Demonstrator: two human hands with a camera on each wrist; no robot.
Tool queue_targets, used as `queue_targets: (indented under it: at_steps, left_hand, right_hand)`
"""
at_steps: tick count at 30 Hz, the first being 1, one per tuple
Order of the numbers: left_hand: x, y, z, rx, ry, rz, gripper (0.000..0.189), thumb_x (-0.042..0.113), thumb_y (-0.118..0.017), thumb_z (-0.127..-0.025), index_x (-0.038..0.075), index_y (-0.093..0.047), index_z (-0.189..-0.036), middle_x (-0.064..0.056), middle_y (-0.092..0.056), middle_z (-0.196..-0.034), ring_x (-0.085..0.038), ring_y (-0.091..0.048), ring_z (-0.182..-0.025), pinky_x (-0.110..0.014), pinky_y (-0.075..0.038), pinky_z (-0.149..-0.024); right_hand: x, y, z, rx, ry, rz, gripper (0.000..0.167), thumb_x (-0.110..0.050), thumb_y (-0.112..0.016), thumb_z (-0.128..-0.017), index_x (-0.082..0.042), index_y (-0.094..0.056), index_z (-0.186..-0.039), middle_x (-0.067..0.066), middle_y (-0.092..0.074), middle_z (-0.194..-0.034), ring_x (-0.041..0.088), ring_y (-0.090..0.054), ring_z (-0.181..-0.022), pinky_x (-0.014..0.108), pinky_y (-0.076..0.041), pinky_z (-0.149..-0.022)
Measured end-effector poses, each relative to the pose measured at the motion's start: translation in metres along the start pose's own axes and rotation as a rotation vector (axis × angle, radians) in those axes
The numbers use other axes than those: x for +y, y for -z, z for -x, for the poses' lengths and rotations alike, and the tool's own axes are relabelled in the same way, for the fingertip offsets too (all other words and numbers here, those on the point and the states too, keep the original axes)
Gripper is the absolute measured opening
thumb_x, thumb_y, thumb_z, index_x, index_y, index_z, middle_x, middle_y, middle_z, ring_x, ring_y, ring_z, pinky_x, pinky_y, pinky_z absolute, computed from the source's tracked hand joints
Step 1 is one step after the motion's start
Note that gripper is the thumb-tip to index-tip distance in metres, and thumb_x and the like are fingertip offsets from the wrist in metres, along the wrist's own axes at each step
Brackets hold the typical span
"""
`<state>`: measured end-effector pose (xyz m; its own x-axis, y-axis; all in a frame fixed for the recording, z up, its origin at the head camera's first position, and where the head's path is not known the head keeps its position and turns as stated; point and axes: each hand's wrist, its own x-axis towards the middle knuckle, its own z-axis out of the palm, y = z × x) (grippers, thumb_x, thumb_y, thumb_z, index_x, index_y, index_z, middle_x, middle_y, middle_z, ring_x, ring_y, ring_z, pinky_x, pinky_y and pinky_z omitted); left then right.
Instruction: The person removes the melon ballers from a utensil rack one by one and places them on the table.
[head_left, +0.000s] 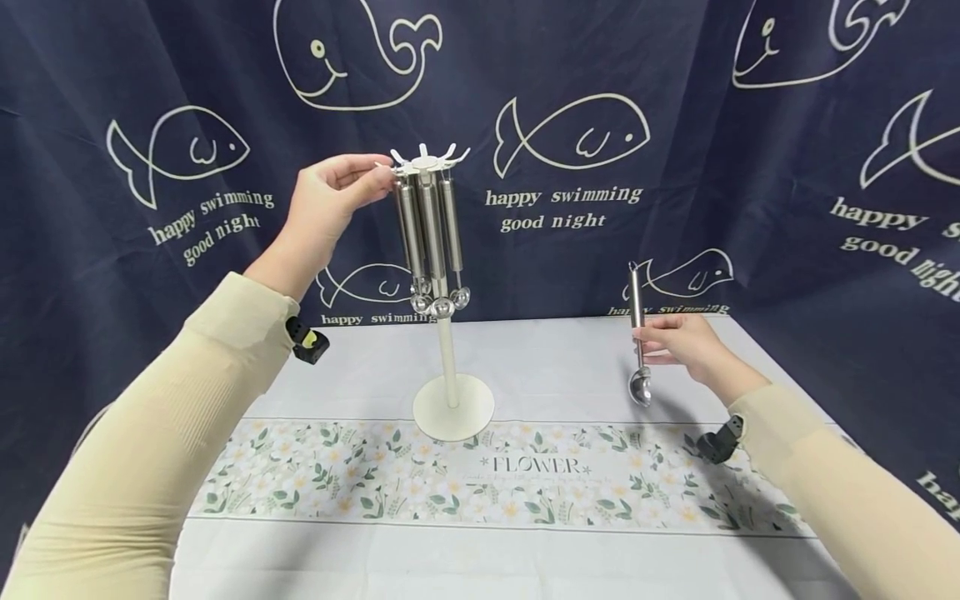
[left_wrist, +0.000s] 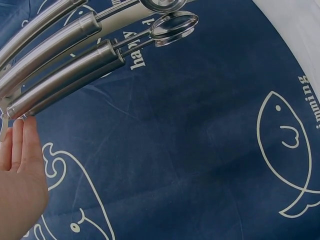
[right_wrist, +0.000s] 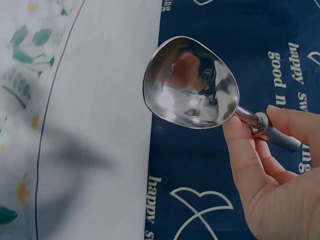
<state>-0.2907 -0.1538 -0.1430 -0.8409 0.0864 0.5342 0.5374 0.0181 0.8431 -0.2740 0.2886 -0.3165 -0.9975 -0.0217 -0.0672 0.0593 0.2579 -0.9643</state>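
My left hand (head_left: 333,196) is raised at the top of a white utensil stand (head_left: 448,362), with thumb and fingertips pinching one of its hooks. Several steel utensils (head_left: 431,233) with thick handles and small round heads hang from the stand. In the left wrist view, their handles (left_wrist: 65,82) run just above the fingertips. Off to the right, my right hand (head_left: 686,343) holds a steel ice cream scoop (head_left: 637,304) upright by its handle, bowl down. The right wrist view shows the scoop's hollow bowl (right_wrist: 190,85) close up, with thumb and fingers around the lower handle.
The stand's round base (head_left: 453,417) rests on a white table with a floral printed band (head_left: 337,475). A dark blue curtain (head_left: 570,50) with fish and whale drawings hangs right behind the table and along its right side.
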Motion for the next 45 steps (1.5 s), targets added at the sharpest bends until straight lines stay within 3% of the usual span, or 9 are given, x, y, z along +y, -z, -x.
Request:
queue_targets:
  at_steps: [10, 17, 28, 45]
  left_hand:
    - [0.000, -0.001, 0.001, 0.002, 0.009, -0.026, 0.036, 0.015, -0.075, -0.085, -0.004, -0.066, -0.114, 0.004, -0.072, -0.089, -0.009, -0.069, -0.087, -0.023, -0.053, -0.093]
    - [-0.001, -0.002, 0.002, 0.007, 0.016, -0.011, 0.035, 0.015, -0.076, -0.084, -0.004, -0.066, -0.112, 0.003, -0.072, -0.090, -0.009, -0.069, -0.088, -0.022, -0.053, -0.092]
    - [-0.001, -0.001, 0.002, -0.003, 0.005, -0.034, 0.034, 0.016, -0.076, -0.085, -0.002, -0.067, -0.112, 0.004, -0.072, -0.090, -0.011, -0.068, -0.089, -0.022, -0.052, -0.094]
    - [0.000, -0.001, 0.001, -0.015, 0.035, -0.098, 0.033, 0.019, -0.076, -0.085, 0.003, -0.068, -0.112, 0.004, -0.071, -0.091, -0.014, -0.067, -0.094, -0.027, -0.049, -0.100]
  right_hand:
    - [0.019, 0.026, -0.003, 0.009, -0.024, 0.039, 0.008, -0.013, -0.064, -0.092, -0.009, -0.059, -0.096, -0.013, -0.068, -0.073, 0.001, -0.067, -0.071, 0.027, -0.061, -0.074]
    - [0.026, 0.039, -0.003, 0.011, -0.049, 0.063, 0.006, -0.013, -0.064, -0.092, -0.009, -0.060, -0.094, -0.013, -0.068, -0.072, 0.001, -0.066, -0.071, 0.026, -0.061, -0.073]
    - [0.032, 0.054, -0.006, 0.027, -0.125, 0.130, 0.030, -0.011, -0.063, -0.092, 0.008, -0.052, -0.113, -0.014, -0.067, -0.070, 0.001, -0.065, -0.068, 0.027, -0.061, -0.075]
    - [0.056, 0.080, -0.012, 0.087, -0.209, 0.172, 0.025, -0.011, -0.064, -0.089, 0.005, -0.053, -0.106, -0.011, -0.065, -0.067, 0.002, -0.064, -0.065, 0.028, -0.061, -0.072]
